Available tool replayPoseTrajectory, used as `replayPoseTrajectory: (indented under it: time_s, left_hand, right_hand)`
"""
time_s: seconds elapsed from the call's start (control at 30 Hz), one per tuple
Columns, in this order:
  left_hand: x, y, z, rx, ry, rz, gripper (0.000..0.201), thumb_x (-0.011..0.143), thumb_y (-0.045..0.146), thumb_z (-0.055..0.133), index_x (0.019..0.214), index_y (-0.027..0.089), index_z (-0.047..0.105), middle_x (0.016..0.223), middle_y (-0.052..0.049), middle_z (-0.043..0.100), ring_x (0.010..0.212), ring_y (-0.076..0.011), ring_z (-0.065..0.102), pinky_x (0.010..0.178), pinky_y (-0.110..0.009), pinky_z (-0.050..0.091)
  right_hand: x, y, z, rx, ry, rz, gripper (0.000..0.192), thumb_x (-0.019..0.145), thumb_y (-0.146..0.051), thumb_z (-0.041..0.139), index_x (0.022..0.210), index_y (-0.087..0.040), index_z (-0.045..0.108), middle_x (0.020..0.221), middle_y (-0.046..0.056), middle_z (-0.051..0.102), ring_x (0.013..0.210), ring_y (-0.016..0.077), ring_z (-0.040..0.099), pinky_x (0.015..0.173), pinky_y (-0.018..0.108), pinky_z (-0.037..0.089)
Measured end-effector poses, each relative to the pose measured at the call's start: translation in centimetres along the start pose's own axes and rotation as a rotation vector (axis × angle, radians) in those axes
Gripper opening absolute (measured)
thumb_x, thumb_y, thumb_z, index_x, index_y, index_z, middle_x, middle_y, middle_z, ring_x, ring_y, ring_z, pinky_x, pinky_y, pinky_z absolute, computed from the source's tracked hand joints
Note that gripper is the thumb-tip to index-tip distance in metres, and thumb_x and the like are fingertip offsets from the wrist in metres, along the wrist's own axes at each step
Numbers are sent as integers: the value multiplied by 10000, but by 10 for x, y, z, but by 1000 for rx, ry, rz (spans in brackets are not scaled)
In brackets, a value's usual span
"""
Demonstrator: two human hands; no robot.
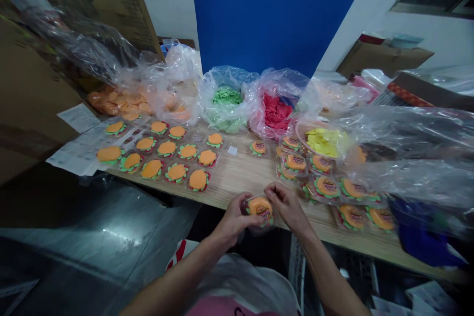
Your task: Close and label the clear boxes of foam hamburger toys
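Observation:
My left hand [236, 218] is wrapped around a clear plastic box with a toy burger [260, 209] inside, held just over the front edge of the wooden table [229, 185]. Dark print shows on its orange top. At the upper right corner of that box is my right hand [284, 202], its thumb and fingertips pinched together; what lies between them, if anything, is too small to make out. To the left, rows of toy burgers [199, 179] sit in clear trays with plain orange tops. On the right are stacked boxed burgers [327, 186] with printed tops.
Plastic bags along the back hold orange pieces [122, 101], green pieces [227, 96], red pieces [276, 112] and yellow pieces [322, 141]. A small white square [232, 150] lies mid-table. A blue panel [274, 15] rises behind; cardboard boxes [33, 103] stand at left.

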State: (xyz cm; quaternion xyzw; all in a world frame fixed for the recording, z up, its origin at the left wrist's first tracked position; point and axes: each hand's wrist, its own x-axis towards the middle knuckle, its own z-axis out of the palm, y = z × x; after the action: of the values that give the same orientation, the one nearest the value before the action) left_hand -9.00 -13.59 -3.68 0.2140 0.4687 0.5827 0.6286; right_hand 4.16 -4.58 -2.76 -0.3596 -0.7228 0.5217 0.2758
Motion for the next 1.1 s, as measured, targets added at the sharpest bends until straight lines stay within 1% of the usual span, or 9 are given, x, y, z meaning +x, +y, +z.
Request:
replayPoseTrajectory:
  time_s: [0.07, 0.13, 0.23, 0.37, 0.47, 0.57, 0.67, 0.77, 1.1]
  left_hand:
    - [5, 3, -3, -71, 14, -49, 455, 506, 191, 760, 919, 152, 574, 823, -22, 621, 702, -156, 579, 594, -252, 450]
    - [9, 5, -5, -138, 7, -75, 421, 533, 224, 747, 920, 139, 604, 844, -46, 636, 685, -161, 585, 581, -261, 452]
    - [15, 3, -4, -228, 24, -86, 321, 519, 214, 749, 807, 117, 645, 758, -40, 646, 638, -139, 574, 595, -251, 441]
    - [16, -1, -1, -271, 65, -108, 285, 610, 311, 688, 822, 123, 656, 788, -53, 651, 679, -152, 576, 626, -271, 446]
    - [10, 2, -3, -172, 34, -58, 396, 717, 399, 589, 1019, 144, 609, 1036, -98, 614, 885, -186, 568, 723, -286, 448]
    - [0, 7, -7, -1, 22, 29, 592, 642, 329, 693, 1187, 208, 495, 1236, -95, 497, 1005, -192, 529, 822, -279, 421]
    - [-8, 8, -9, 99, -102, 52, 643, 553, 237, 758, 1143, 196, 505, 1093, -77, 569, 874, -179, 568, 770, -282, 442]
    - [-11, 1, -11, 118, -95, 51, 475, 565, 241, 748, 994, 172, 555, 865, -17, 597, 760, -139, 560, 703, -249, 441]
    - [-14, -11, -13, 230, -179, -30, 503, 543, 266, 754, 986, 160, 540, 785, 4, 564, 682, -117, 524, 660, -241, 424]
  right_hand:
    - [-11, 1, -2, -66, 10, -96, 290, 848, -278, 431, 1119, -205, 506, 1096, 87, 564, 983, 193, 547, 776, 320, 468]
    - [-23, 0, -3, -231, -41, -216, 540, 822, -216, 463, 1334, -248, 297, 1403, 102, 300, 1255, 241, 335, 944, 416, 385]
    - [-32, 2, -3, -594, -85, -438, 668, 761, -101, 488, 1371, -241, 254, 1461, 98, 176, 1331, 283, 156, 1020, 506, 270]
    - [-29, 10, -3, -724, -25, -624, 593, 780, -69, 453, 1339, -222, 324, 1342, 133, 410, 1228, 247, 389, 951, 441, 398]
    - [-28, 11, 0, -579, 15, -512, 541, 775, -136, 514, 1293, -191, 369, 1237, 138, 513, 1121, 239, 499, 901, 401, 449]
    - [-35, 7, 8, -313, 8, -256, 430, 759, -221, 576, 1174, -183, 468, 1073, 98, 606, 961, 217, 586, 817, 337, 490]
    - [-43, 1, 14, -67, -84, -65, 311, 787, -279, 552, 1083, -183, 532, 934, 52, 632, 843, 184, 603, 739, 289, 498]
    - [-49, -2, 10, -59, -97, -46, 291, 790, -299, 550, 1058, -188, 567, 951, 54, 597, 851, 176, 572, 711, 266, 479]
    - [-54, -15, -2, -288, -37, -109, 126, 851, -199, 438, 763, -179, 527, 706, 14, 543, 668, 135, 510, 632, 241, 405]
